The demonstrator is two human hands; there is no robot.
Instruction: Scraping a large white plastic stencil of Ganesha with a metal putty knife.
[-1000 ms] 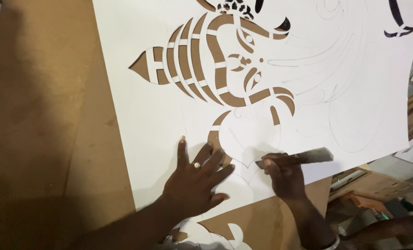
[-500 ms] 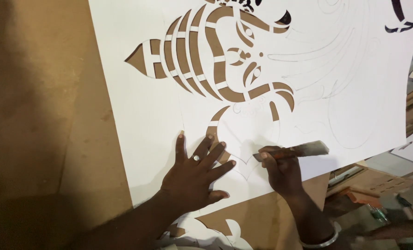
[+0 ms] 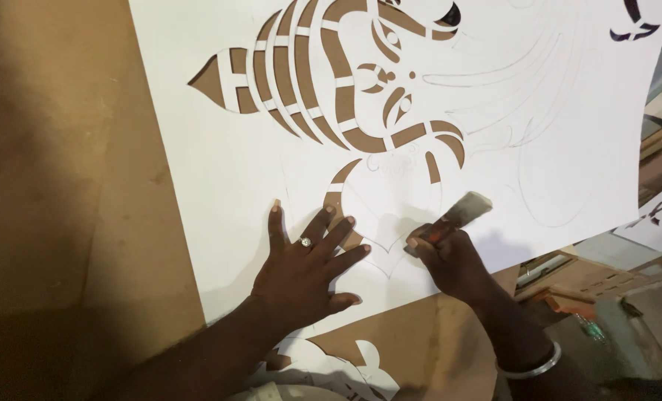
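We are cutting the sheet [image 3: 219, 178]: left hand [image 3: 301, 278] spread flat, right hand [image 3: 449, 256] gripping the knife [image 3: 457, 215]. Next, the cut probably needs steady pressure at lower centre.

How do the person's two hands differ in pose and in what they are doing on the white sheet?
The left hand lies flat, fingers spread, a ring on one finger, pressing the white cut-out paper sheet. The right hand is closed around a grey-handled cutting tool. Both rest on the sheet's lower edge.

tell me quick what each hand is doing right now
Left hand: open, fingers spread flat on the white sheet.
Right hand: closed around a cutting tool, tip on the sheet.
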